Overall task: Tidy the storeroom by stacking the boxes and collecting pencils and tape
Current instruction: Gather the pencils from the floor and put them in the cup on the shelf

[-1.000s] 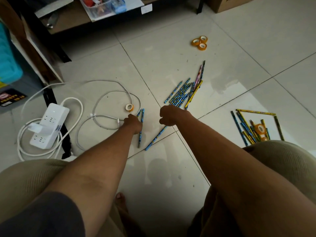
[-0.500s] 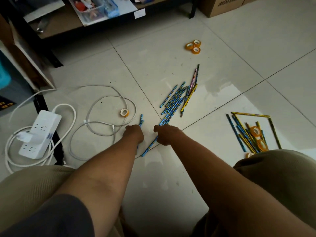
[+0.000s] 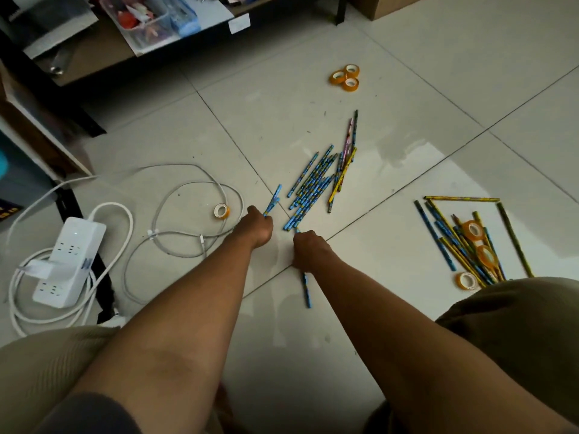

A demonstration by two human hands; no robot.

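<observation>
the step in hand is the collecting of pencils from the floor (image 3: 438, 89); no box stacking shows here. the left hand (image 3: 257, 227) is curled around two blue pencils (image 3: 273, 200), whose ends stick out on the far side of the fist. the right hand (image 3: 308, 250) is closed around one blue pencil (image 3: 305, 288), which comes out of the near side of the fist and lies along the tile toward the person. so both grips are closed on pencils.

just beyond the hands lies the main pencil pile (image 3: 316, 180), mostly blue with some yellow and pink ones. at the right, near the knee, there is a second heap of pencils (image 3: 445, 233) mixed with rolls of tape. three tape rolls (image 3: 345, 78) sit together far away, and a single tape roll (image 3: 221, 211) lies at the left, inside the loop of a white cable (image 3: 175, 189).

i think the next move needs the held pencils joined in one hand, so that the other hand is free to sweep up the main pile. the round pencils may roll away if pushed carelessly.
</observation>
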